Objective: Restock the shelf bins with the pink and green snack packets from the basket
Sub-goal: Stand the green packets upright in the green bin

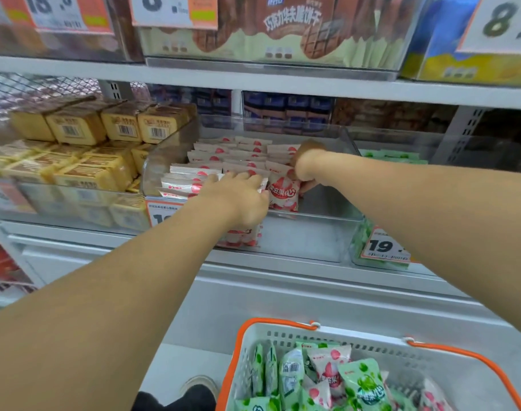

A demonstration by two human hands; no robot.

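Note:
A clear shelf bin (312,232) holds rows of pink snack packets (212,157). My left hand (241,200) reaches into its front and rests against the packets, fingers curled over their tops. My right hand (308,166) is deeper in the bin and grips an upright pink packet (284,192) from the right side. Below me stands a white basket with orange handles (286,324), with several green packets (364,382) and pink packets (327,369) inside. A bin of green packets (363,244) sits to the right of the pink bin.
Yellow cake packs (75,161) fill the bin on the left. Price tags (386,247) hang on the bin fronts. An upper shelf carries chocolate wafer packs (283,31). Behind the bins are dark blue boxes (286,109). A shoe (198,387) shows beside the basket.

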